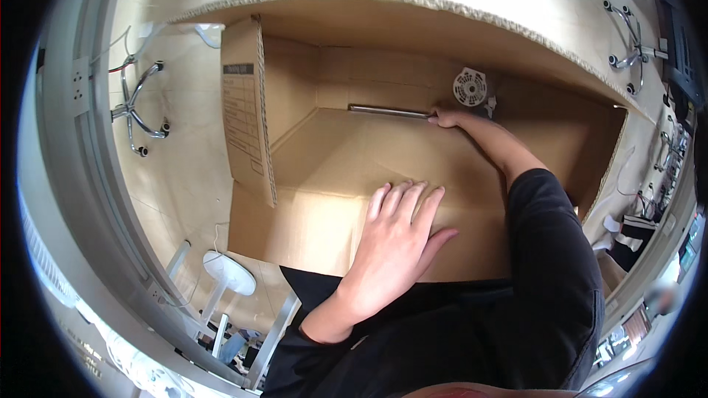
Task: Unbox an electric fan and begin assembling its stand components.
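A large open cardboard box [343, 155] lies before me. My left hand [395, 237] rests palm down, fingers spread, on the near cardboard flap [310, 226]. Inside the box, my right hand [445, 117] grips the right end of a thin metal rod or tube [387, 111], which lies along the far edge of the bottom. Just beyond that hand is a round white slotted part [469, 87], with a small white piece [490, 105] beside it.
The box's left flap [240, 116] stands up and bears printing. Wheeled chair bases are on the floor at left [130, 105] and right [636, 50]. A white round base [229, 272] stands at lower left, near a long grey metal frame [83, 149].
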Demonstrator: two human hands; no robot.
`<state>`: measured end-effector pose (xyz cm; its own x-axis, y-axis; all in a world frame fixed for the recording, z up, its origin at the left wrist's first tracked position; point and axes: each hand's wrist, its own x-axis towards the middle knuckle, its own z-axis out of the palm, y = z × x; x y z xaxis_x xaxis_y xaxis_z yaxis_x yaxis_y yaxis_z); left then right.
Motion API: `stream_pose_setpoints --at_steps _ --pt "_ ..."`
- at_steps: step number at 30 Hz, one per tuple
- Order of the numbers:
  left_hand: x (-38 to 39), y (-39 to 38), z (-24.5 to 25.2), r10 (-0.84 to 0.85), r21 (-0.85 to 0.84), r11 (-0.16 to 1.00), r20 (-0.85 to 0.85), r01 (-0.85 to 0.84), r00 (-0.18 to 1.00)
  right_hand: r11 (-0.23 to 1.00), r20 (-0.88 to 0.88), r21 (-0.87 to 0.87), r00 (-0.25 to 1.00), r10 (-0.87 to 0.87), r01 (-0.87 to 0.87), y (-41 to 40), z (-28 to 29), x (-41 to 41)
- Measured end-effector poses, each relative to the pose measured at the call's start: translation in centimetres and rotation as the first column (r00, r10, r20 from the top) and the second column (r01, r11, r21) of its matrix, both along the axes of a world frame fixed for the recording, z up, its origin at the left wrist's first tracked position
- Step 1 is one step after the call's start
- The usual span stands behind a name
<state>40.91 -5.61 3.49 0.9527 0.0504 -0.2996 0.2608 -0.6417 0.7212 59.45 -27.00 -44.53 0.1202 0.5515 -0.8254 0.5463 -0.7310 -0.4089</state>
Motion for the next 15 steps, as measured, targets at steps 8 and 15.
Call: stream_pose_setpoints --at_steps 8,15 --pt "0.1 -0.4 -0.8 0.013 0.032 0.999 -0.057 -0.011 0.998 0.998 0.128 0.067 0.991 -0.027 0.019 0.2 -1.2 -0.1" --pt "0.2 -0.5 -1.1 0.027 0.052 0.998 -0.023 -0.025 0.999 0.991 -0.031 0.134 0.999 -0.021 0.025 -1.3 -2.0 0.1"
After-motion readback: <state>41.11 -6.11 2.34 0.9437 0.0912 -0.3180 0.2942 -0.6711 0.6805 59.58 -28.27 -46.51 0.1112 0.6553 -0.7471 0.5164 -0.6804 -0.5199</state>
